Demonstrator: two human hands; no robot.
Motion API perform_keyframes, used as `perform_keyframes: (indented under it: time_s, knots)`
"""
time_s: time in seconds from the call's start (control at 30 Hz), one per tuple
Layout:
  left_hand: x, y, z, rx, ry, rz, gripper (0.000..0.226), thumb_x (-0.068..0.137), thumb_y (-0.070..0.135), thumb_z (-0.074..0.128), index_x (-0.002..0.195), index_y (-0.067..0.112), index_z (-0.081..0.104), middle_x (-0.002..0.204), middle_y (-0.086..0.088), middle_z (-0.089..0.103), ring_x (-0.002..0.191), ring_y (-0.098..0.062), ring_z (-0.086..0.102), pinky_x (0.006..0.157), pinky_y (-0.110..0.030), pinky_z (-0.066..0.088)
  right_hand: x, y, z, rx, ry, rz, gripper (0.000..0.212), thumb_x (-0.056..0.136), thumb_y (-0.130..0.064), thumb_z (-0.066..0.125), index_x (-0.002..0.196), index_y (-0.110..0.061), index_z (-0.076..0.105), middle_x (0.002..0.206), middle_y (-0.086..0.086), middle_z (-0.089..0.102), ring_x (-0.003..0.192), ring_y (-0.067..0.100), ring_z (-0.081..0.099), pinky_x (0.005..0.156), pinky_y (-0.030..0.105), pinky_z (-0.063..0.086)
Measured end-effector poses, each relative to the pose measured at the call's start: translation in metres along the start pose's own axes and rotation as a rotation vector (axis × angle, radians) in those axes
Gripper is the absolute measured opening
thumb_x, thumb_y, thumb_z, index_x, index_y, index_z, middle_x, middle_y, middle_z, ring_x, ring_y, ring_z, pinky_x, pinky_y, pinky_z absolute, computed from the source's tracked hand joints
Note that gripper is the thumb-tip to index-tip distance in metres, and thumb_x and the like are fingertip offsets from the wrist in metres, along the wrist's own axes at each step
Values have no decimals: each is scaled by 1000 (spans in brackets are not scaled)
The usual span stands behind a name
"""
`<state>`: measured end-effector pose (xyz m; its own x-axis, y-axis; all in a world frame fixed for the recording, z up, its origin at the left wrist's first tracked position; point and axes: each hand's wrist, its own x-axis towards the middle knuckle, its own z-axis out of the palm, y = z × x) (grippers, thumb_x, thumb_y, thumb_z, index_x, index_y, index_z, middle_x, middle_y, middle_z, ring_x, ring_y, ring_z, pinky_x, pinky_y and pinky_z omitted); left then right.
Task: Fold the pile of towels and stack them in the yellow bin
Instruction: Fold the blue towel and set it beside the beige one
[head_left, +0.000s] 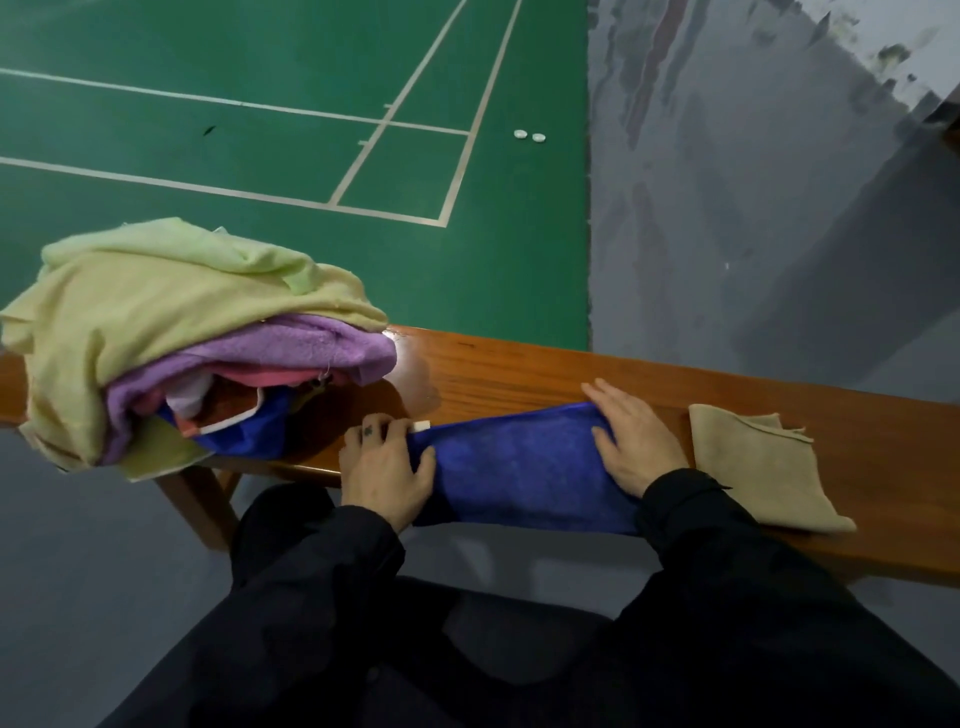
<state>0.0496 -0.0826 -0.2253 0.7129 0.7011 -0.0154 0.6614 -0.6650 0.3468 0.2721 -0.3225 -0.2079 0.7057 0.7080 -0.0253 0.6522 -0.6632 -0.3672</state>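
My left hand (387, 470) pinches the blue towel (519, 462); my right hand (631, 441) presses flat. It overhangs the bench (519, 369) near edge and may slide off.

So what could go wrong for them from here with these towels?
The towel pile leans over the bench's left end and could slump to the floor. The blue towel overhangs the near edge between the left hand and right hand, so it might slide off. No yellow bin is in view, so stacking may mean an awkward reach.
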Motion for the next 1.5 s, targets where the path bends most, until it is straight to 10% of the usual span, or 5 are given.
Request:
perform_keyframes:
  time_s: [0.37,0.6,0.73,0.97,1.5]
  knots:
    - [5,19,-39,-602,-12,170,14,100,17,55,92,27,51,80,7,60,76,-17,57,70,-34,41,5,-8,-54,65,-109,112,15,83,-24,69,84,-30,56,89,-9,60,89,22,58,75,35,44]
    - [36,60,-112,-666,263,394,27,92,-6,51,113,9,61,104,1,64,95,-7,57,88,-9,42,-5,-27,-140,469,289,10,26,87,-8,75,84,-29,61,80,-8,65,75,9,60,67,23,49]
    - [27,51,-105,-544,395,532,23,84,-9,57,97,10,60,95,-3,60,89,-15,54,82,-22,44,-28,-22,-131,345,399,-21,29,78,-2,76,80,-24,56,76,-6,58,70,15,52,65,32,42]
    - [1,-6,-1,0,-58,558,31,84,29,67,114,27,61,126,-1,58,113,-32,59,91,-46,50,-63,21,-36,-100,-157,48,34,88,-27,68,122,-26,65,119,-3,62,112,22,59,98,40,49]
    - [26,3,-8,-68,-19,580,35,91,46,68,118,24,70,125,4,62,116,-18,55,95,-37,52,-47,24,-39,91,75,159,4,102,-24,52,100,-27,53,88,-4,61,79,17,58,68,36,46]
